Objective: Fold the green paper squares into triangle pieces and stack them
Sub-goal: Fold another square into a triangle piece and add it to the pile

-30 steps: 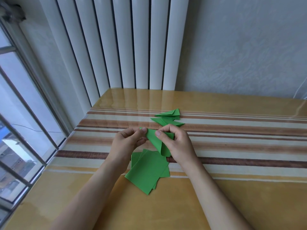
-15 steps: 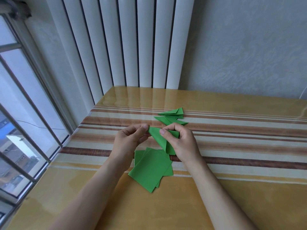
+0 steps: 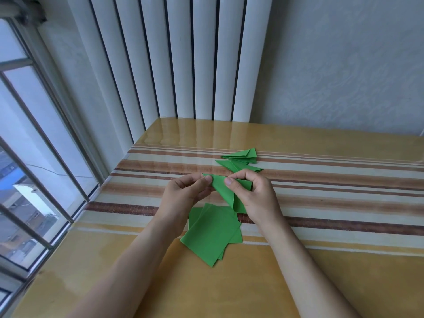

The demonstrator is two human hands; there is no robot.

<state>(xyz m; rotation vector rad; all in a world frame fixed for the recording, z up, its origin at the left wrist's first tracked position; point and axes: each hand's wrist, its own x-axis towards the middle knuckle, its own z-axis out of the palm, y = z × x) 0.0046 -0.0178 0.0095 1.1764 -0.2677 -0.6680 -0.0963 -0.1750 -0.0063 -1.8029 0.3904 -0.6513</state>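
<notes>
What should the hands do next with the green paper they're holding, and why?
Probably press the fold flat. Both the left hand and right hand pinch the half-folded green paper in the air, and its lower edge looks rounded, not creased. Then it could join the folded triangles behind; the flat squares wait below.

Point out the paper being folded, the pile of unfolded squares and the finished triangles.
folded paper (image 3: 223,191): head view, its flat face between the hands.
unfolded squares (image 3: 212,235): head view, middle of top sheet.
finished triangles (image 3: 241,160): head view, middle of the pile.
</notes>
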